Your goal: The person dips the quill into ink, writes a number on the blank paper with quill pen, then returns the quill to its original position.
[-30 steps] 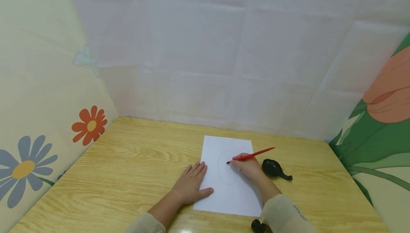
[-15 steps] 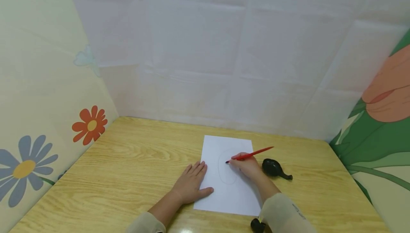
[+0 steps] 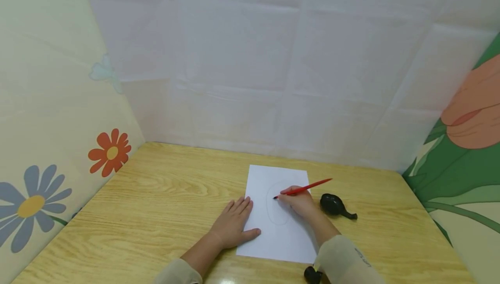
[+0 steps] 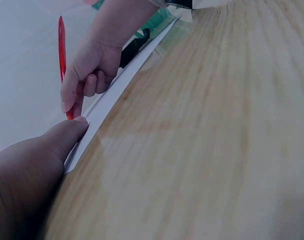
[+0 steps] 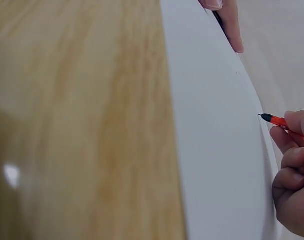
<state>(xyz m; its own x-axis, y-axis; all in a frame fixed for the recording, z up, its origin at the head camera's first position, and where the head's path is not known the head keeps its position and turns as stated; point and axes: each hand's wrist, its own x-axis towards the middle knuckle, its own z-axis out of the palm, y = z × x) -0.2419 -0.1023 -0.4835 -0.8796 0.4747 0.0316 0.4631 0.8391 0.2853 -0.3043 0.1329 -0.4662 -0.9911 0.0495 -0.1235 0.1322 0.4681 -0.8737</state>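
Note:
A sheet of white paper (image 3: 273,245) lies on the wooden table, with a faint oval outline (image 3: 278,224) drawn on it. My left hand (image 3: 231,223) rests flat at the sheet's left edge, fingers straight and thumb on the paper. Between thumb and fingers, my right hand (image 3: 300,203) pinches a slim red pen (image 3: 316,183). The pen slants up to the right, its dark tip inside the oval. In the right wrist view the pen's black tip (image 5: 265,117) is close to the paper; contact is hard to tell.
Right of my right hand lies a black rounded object (image 3: 333,205) with a narrow neck. Another small black object (image 3: 312,274) sits by the right sleeve, partly hidden. A white sheet (image 3: 242,58) hangs behind the wooden table (image 3: 156,197), with flower-printed panels on both sides.
The right hand and pen tip have shifted slightly left across the paper inside the oval. The left hand and the paper stay in place.

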